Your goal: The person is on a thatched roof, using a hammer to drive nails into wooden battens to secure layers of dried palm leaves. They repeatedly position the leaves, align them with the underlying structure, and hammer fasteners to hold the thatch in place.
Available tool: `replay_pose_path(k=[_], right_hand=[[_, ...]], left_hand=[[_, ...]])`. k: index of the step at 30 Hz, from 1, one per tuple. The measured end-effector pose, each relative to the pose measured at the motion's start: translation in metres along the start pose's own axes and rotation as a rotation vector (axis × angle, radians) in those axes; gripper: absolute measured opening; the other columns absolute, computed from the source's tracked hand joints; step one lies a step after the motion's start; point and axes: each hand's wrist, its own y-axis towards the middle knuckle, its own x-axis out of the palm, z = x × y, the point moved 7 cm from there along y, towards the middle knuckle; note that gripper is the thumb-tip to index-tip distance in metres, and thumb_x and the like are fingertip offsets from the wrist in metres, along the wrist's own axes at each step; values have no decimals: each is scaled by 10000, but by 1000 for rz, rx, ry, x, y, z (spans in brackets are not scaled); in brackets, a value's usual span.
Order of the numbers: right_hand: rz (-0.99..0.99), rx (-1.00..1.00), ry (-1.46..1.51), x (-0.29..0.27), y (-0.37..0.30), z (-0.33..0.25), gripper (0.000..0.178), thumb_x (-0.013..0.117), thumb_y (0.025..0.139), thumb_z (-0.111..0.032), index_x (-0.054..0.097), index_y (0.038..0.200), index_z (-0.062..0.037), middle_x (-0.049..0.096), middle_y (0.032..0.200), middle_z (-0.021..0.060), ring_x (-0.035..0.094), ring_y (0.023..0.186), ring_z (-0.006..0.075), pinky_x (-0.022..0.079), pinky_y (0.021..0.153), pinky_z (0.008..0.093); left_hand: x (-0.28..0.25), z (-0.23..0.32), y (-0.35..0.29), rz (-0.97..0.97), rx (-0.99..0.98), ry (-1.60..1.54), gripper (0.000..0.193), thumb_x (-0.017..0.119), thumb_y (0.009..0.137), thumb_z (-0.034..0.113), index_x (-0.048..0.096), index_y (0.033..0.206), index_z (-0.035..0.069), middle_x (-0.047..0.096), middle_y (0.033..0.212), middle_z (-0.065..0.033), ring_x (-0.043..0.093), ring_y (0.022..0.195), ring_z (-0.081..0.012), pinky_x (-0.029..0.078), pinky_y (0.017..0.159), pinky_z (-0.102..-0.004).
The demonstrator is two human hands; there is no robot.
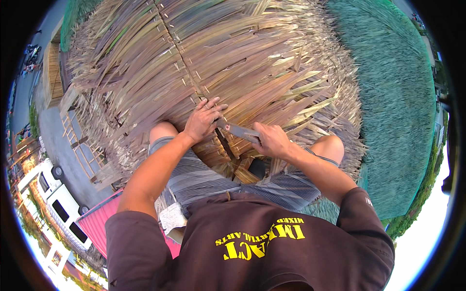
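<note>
I sit astride the ridge of a roof of dry palm-leaf thatch (252,63), with a dark seam (180,56) running along its top. My left hand (203,120) lies on the ridge, fingers stretched out over the leaves beside the seam. In my right hand (273,140) is a flat, dark blade-like tool (240,132); my fingers are closed round its near end. Its far end, with a pale spot on it, reaches the ridge close to my left hand. Whether that end touches the leaves is hard to tell.
Green netting (388,97) covers thatch on the right. Below at left are a wooden ladder-like frame (80,143), a bamboo structure (52,72), a white vehicle (60,208) and a pink sheet (99,223). Small pale stitches line the seam. A dark object (256,168) lies between my legs.
</note>
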Motion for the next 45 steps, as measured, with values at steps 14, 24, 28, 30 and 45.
replay_pose_path(k=[14,24,28,30,45], right_hand=[[-30,-1,2,4,4,4,214,613,878,-192,497,945,-26,663,748,206,657,667,424,523,602,531],[-54,-24,0,13,6,7,219,631,874,-206,516,959,-41,674,776,208,668,721,429,528,642,527],[-27,15,-16,20,3,16,219,623,879,-211,511,953,-38,676,774,220,668,729,432,532,652,533],[-18,-10,-14,23,3,17,209,608,886,-209,512,944,-32,677,773,227,668,732,435,533,653,534],[186,720,1625,42,40,13,195,678,968,-205,507,931,-117,424,629,-54,393,480,69,359,460,262]], left_hand=[[-4,-5,4,-83,-61,-97,482,615,872,18,541,1334,131,567,1476,-12,390,1466,-288,294,1209,-495],[-6,-1,4,-71,-37,-23,777,580,866,-15,298,1576,126,560,1490,-15,399,1460,-292,322,1202,-472],[-7,-5,4,-59,-57,-59,756,568,865,-27,318,1567,99,541,1508,-31,402,1458,-297,324,1203,-472],[-9,-2,4,-60,15,-54,750,556,866,-31,318,1569,76,501,1542,-61,411,1453,-317,322,1199,-487],[-22,45,11,506,-356,-555,176,730,865,77,662,1026,55,727,999,-88,697,939,-276,537,840,-383]])
